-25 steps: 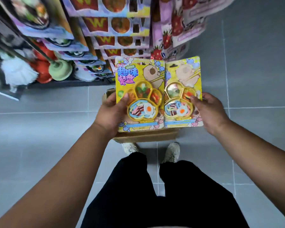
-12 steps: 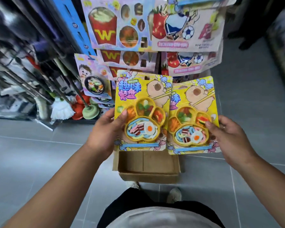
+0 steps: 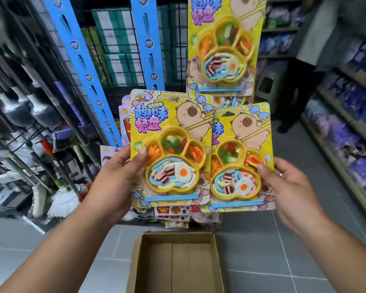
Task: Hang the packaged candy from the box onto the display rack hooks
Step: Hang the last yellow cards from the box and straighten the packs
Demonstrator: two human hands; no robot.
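Nearest me, the open brown cardboard box [image 3: 178, 265] sits on the grey tiled floor [image 3: 262, 240]. My left hand [image 3: 116, 178] grips a yellow paw-tray candy card [image 3: 169, 149], thumb on its front. My right hand [image 3: 292, 187] pinches a second yellow card [image 3: 241, 159], which is partly tucked behind the first. Beyond them, a matching card [image 3: 224, 45] hangs on the blue-posted wire rack [image 3: 148, 49].

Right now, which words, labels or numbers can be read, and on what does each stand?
"趣味餐盘": on the left pack, held by the left hand.
"味": on the right pack, in the right hand; the rest is hidden behind the left pack.
"餐盘": on the hanging pack, partly cut off.
Too blurred: the small label atop the left pack, the round marks on the blue strips.
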